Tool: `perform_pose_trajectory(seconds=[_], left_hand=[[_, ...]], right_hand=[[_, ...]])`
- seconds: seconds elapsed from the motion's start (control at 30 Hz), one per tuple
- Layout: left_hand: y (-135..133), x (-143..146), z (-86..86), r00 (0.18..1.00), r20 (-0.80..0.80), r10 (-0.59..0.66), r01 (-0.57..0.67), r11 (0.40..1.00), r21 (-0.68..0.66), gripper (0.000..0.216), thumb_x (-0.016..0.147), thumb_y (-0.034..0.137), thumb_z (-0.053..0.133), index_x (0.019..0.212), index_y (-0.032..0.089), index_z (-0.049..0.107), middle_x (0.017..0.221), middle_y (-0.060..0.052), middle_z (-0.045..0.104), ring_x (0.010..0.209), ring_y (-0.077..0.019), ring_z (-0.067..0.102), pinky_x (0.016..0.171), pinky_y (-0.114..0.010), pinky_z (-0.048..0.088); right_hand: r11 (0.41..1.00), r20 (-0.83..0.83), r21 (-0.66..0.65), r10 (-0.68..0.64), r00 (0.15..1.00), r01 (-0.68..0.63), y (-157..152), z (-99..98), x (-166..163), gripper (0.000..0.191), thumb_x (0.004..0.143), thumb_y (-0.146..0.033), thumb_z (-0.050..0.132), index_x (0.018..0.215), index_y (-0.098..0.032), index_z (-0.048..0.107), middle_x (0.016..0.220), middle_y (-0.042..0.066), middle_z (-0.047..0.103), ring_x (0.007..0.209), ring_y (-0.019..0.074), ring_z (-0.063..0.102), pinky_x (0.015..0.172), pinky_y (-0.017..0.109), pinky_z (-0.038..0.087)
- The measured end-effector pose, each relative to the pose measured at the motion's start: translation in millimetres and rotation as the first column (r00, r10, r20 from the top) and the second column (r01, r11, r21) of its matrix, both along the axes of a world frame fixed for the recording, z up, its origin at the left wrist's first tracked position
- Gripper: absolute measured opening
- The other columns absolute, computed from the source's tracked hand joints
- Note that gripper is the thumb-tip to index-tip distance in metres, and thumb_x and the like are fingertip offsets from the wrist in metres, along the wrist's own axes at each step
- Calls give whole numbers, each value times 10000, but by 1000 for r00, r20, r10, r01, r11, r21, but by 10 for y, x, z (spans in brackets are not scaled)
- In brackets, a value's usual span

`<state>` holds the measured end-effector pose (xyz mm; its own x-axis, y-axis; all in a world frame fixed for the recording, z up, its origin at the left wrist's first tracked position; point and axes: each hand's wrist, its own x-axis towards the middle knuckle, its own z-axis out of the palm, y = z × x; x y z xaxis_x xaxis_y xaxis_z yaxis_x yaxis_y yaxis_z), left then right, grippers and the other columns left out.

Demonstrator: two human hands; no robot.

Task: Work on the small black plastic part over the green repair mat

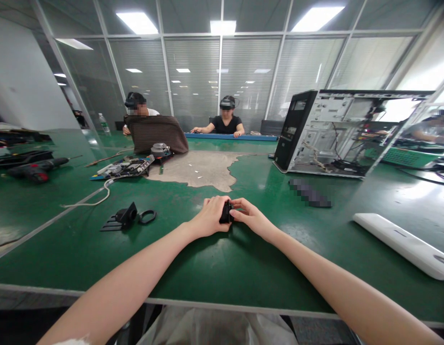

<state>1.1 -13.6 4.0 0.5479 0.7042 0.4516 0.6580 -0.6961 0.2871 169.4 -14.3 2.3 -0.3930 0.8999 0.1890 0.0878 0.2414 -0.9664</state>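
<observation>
Both of my hands meet over the green table (214, 268) and grip a small black part (226, 212) between them. My left hand (210, 216) curls around its left side with the fingers closed. My right hand (251, 216) pinches it from the right with thumb and fingers. Most of the part is hidden by my fingers. To the left lie a black bracket piece (121, 217) and a black ring (147, 217), both out of my hands' reach by a forearm's length.
An open computer case (336, 132) stands at the back right. A white panel (404, 244) lies at the right edge. A circuit board (124, 167), a cable (96, 196) and a drill (35, 170) lie to the left. Two people sit at the far side.
</observation>
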Motion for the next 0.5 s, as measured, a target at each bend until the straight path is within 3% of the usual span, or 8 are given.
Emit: perform_pose_trajectory(seconds=[0.17, 0.33, 0.5], left_hand=[[12, 0, -12, 1000, -9, -2, 3, 1000, 16, 542, 621, 280, 581, 1090, 195, 324, 973, -55, 470, 912, -219, 447, 802, -368, 309], [17, -2, -18, 1000, -2, -5, 6, 1000, 17, 559, 619, 286, 583, 1100, 196, 314, 992, -60, 466, 928, -223, 442, 809, -371, 307], [14, -7, -20, 1000, -6, -7, 7, 1000, 24, 546, 623, 287, 578, 1094, 192, 319, 987, -60, 468, 922, -222, 441, 808, -367, 308]], right_hand=[[991, -63, 43, 128, 990, -126, -36, 45, 28, 311, 631, -249, 656, 864, -208, 453, 939, 2, 512, 868, 136, 552, 810, 322, 436], [999, -63, 23, 39, 997, -37, -54, 55, -5, 212, 694, -307, 589, 826, -197, 466, 881, 3, 534, 806, 126, 551, 771, 311, 441], [1000, -6, -4, -19, 1000, 19, -7, 7, -15, 292, 690, -318, 590, 925, -204, 459, 911, 22, 529, 841, 141, 540, 773, 331, 440]])
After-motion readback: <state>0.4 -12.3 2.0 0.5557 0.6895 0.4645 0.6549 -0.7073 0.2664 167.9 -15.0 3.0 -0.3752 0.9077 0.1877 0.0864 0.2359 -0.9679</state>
